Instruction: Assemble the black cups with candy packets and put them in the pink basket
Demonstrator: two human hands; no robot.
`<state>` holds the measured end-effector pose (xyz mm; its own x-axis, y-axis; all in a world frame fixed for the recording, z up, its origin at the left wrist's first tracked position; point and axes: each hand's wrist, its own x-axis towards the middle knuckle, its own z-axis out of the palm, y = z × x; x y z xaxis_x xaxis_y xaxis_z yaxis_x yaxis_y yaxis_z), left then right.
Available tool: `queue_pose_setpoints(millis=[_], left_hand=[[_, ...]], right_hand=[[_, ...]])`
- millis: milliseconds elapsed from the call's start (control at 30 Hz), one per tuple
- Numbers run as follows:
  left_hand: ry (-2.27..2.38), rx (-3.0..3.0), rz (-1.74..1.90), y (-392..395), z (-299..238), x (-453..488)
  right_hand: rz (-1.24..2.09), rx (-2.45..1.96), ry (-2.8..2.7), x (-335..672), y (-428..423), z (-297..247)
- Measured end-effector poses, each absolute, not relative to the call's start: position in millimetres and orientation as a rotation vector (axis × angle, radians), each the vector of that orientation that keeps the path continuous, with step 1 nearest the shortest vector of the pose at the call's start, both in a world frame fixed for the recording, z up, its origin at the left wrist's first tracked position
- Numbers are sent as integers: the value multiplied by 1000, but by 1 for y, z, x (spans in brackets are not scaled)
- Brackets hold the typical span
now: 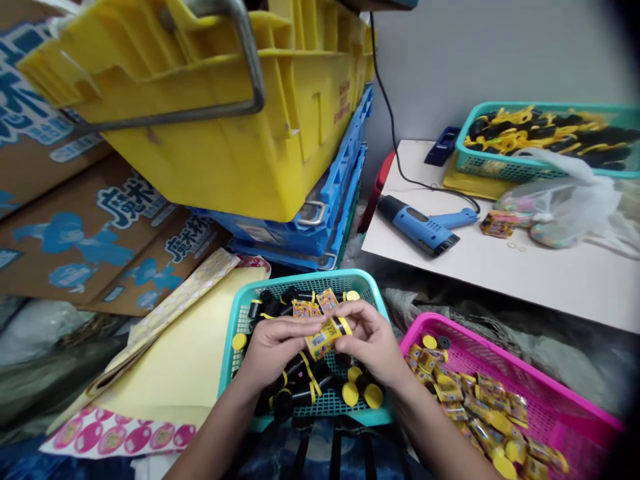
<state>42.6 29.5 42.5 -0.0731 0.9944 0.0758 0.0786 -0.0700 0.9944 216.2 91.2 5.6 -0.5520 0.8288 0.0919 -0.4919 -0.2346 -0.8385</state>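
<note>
A small yellow-capped bottle with a printed yellow label (321, 339) is between my two hands, tilted over a turquoise basket (229, 360). My left hand (277, 347) has its fingers and thumb closed on the label end. The fingers of my right hand (373, 343) pinch around the yellow cap end. Beneath them in the basket lie several black bottles with yellow caps (304, 395), jumbled in different directions. Loose printed label pieces (327, 300) rest on top of the bottles behind my hands.
Right of my hands stands a pink basket (543, 377) holding several labelled bottles (493, 420). A blue heat gun (420, 225) lies on a white table (545, 277), beside a plastic bag (575, 203) and another turquoise basket (500, 167). Yellow crates (225, 160) and cardboard boxes (90, 233) rise at left.
</note>
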Motion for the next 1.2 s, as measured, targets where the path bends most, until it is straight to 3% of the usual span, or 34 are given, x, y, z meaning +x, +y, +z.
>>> queue_pose_setpoints(millis=[133,233,500,867,1200], left_hand=[[1179,1079,1293,23,42,37],[1209,992,1333,23,42,33],[1148,942,1319,13,39,-2],[1165,1023,1355,-1,29,-53],[1055,1120,1232,5,24,-63]], right_hand=[[1624,-514,-1204,198,87,-1],[1596,-463,-1284,186,84,0],[2306,-456,-1015,142,70,10],[2033,-610,-1198,92,51,11],[2025,-568,-1185,95,50,6]])
